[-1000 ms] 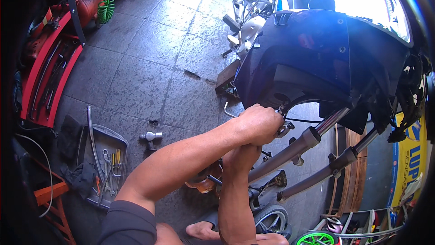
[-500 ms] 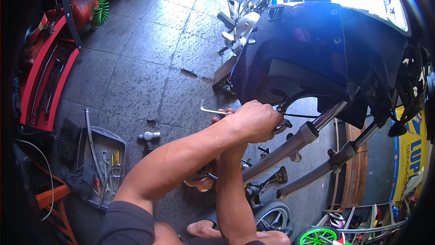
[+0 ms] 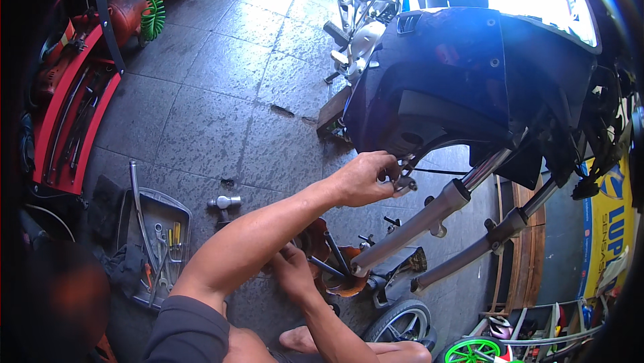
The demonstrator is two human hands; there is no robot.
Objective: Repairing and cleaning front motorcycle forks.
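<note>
The person wore a dark short sleeve (image 3: pixel 191 326) on the left arm. Both forearms were bare, and both hands had no gloves. One foot (image 3: pixel 300 340) was bare.

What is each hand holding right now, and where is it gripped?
Left hand pinches a small metal part under the dark front fairing. Right hand grips the fork leg near its lower end.

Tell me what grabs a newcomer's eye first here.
The dark blue scooter front looms at upper right, its two bare fork legs slanting down without a wheel. The left hand grips a small metal part beneath it, and a grey tool tray lies lower left.
</note>
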